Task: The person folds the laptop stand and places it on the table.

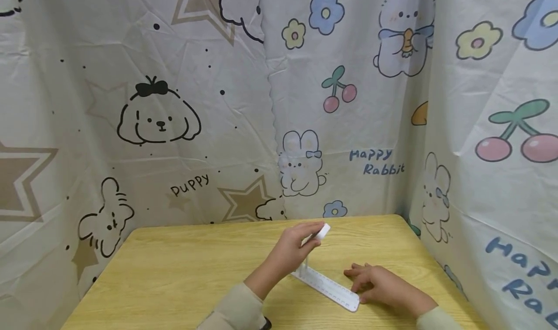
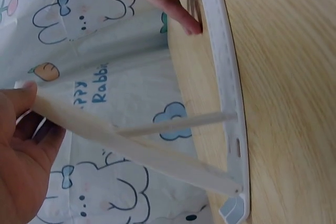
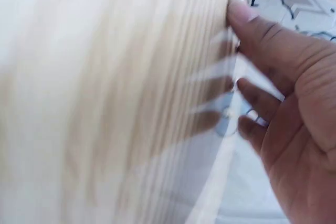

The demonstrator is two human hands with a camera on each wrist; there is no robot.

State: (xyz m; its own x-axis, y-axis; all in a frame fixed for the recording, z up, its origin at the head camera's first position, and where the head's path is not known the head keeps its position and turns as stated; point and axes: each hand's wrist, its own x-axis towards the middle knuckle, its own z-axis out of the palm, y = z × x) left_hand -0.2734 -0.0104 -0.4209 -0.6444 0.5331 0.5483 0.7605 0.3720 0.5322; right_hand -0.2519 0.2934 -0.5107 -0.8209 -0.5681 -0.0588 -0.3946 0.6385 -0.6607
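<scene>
A white folding device, its exact kind unclear, has a long flat base (image 1: 328,288) with ruler-like marks, lying slantwise on the table. From one end of the base rises a hinged white arm (image 2: 157,157), and a thin strut (image 2: 181,123) links this arm to the base. My left hand (image 1: 285,250) pinches the raised arm near its free end, thumb on one side and fingers on the other. At the base's near right end, my right hand (image 1: 385,285) has its thumb against the edge. Its loosely bent fingers reach down to the tabletop beyond the base.
The yellow wood-grain table (image 1: 183,272) spreads out under both hands. Behind it and along the sides hangs a printed curtain (image 1: 235,141) with puppies, rabbits, flowers and cherries. A small dark object (image 1: 266,324) shows beside the left sleeve.
</scene>
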